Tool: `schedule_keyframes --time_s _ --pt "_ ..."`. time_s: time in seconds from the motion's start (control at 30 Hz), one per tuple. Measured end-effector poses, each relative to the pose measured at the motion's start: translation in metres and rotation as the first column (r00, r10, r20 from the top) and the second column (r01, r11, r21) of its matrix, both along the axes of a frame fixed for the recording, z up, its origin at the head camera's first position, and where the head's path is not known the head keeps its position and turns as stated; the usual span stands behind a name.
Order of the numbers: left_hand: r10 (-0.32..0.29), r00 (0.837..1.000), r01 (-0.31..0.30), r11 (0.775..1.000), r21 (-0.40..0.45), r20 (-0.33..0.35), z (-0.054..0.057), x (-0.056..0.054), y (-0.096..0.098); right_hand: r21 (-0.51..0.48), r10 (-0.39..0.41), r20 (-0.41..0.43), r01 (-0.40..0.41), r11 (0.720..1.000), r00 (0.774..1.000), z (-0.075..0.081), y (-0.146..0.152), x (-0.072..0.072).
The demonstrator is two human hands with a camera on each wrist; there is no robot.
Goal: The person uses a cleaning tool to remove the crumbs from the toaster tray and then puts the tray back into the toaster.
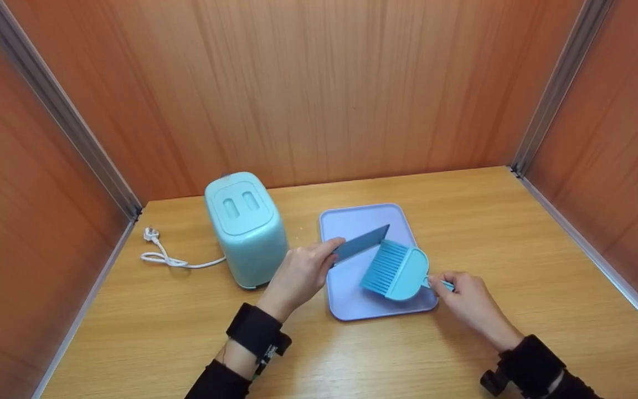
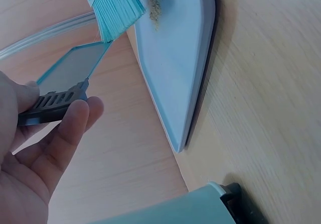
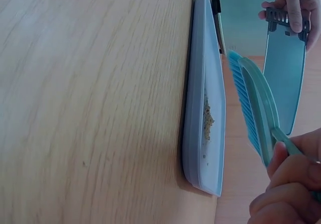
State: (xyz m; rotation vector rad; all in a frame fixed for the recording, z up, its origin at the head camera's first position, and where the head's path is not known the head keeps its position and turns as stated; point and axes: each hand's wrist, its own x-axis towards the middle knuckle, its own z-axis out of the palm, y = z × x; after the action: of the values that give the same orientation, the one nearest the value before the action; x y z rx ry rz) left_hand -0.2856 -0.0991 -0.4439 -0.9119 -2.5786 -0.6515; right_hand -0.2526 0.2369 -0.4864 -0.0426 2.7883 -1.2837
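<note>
At the near edge of the desk (image 1: 352,354), the right hand (image 1: 471,302) keeps a narrow grip on the handle of a turquoise hand brush (image 1: 411,277), its bristles (image 1: 380,269) pointing away from the fingers. To its left, the left hand (image 1: 302,274) pinches a flat crumb tray (image 1: 360,245) by its dark slotted end, the plate reaching out of the grip towards the brush, its far corner close to the bristles (whether they touch, I can't tell).

The step in hand looks like brushing off the crumb tray; the next move probably calls for a steady plate and light strokes directed downward. Both tools are held up over a lilac serving tray (image 1: 346,299), where brown crumbs (image 2: 154,10) lie in a small heap, below both grips. Beyond the left forearm stands a mint toaster (image 1: 255,249), its white cord (image 1: 178,261) and plug (image 1: 150,234) lying farther left, before a wood-grain panel (image 1: 324,100).
</note>
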Motion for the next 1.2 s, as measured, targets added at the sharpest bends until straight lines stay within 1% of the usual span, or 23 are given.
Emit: schedule_keyframes --time_s 0.17,0.37,0.47,0.6,0.73,0.8,0.87,0.93,1.0,1.1,1.2 --pt "-0.006 1.0 0.005 1.0 -0.001 -0.019 0.0 0.0 0.0 0.02 0.015 -0.017 -0.015 1.0 1.0 -0.001 0.001 0.001" --pt "-0.003 0.997 0.002 1.0 -0.016 -0.073 0.0 -0.001 0.0 0.039 0.032 -0.009 -0.032 0.999 0.999 0.001 0.002 0.003" --pt "0.004 0.996 -0.007 1.0 -0.028 -0.089 0.0 -0.001 0.0 0.048 0.033 -0.034 -0.031 0.998 0.999 0.004 0.001 0.006" --pt "0.013 0.997 -0.015 1.0 -0.025 -0.073 -0.001 -0.001 0.0 0.056 0.014 -0.081 -0.01 0.998 0.997 0.01 0.001 0.008" --pt "0.02 0.999 -0.02 1.0 0.009 -0.031 -0.002 -0.003 -0.001 0.084 -0.012 -0.161 0.025 0.996 0.987 0.015 0.002 0.008" --pt "0.025 1.0 -0.025 0.999 0.037 0.003 -0.002 -0.005 -0.002 0.119 -0.024 -0.226 0.052 0.992 0.974 0.015 0.002 0.007" --pt "0.03 0.999 -0.033 0.997 0.067 0.041 -0.002 -0.006 -0.004 0.153 -0.033 -0.308 0.084 0.985 0.951 0.015 0.003 0.007" --pt "0.038 0.996 -0.046 0.995 0.092 0.082 -0.001 -0.006 -0.005 0.184 -0.033 -0.39 0.114 0.976 0.92 0.013 0.004 0.006" --pt "0.046 0.991 -0.06 0.992 0.11 0.122 0.0 -0.006 -0.006 0.203 -0.029 -0.454 0.135 0.97 0.89 0.012 0.005 0.005" --pt "0.048 0.984 -0.071 0.989 0.128 0.171 0.001 -0.005 -0.007 0.234 -0.008 -0.52 0.151 0.96 0.854 0.009 0.005 0.003" --pt "0.049 0.98 -0.076 0.988 0.135 0.192 0.002 -0.004 -0.007 0.274 0.022 -0.554 0.158 0.949 0.832 0.005 0.005 0.002"
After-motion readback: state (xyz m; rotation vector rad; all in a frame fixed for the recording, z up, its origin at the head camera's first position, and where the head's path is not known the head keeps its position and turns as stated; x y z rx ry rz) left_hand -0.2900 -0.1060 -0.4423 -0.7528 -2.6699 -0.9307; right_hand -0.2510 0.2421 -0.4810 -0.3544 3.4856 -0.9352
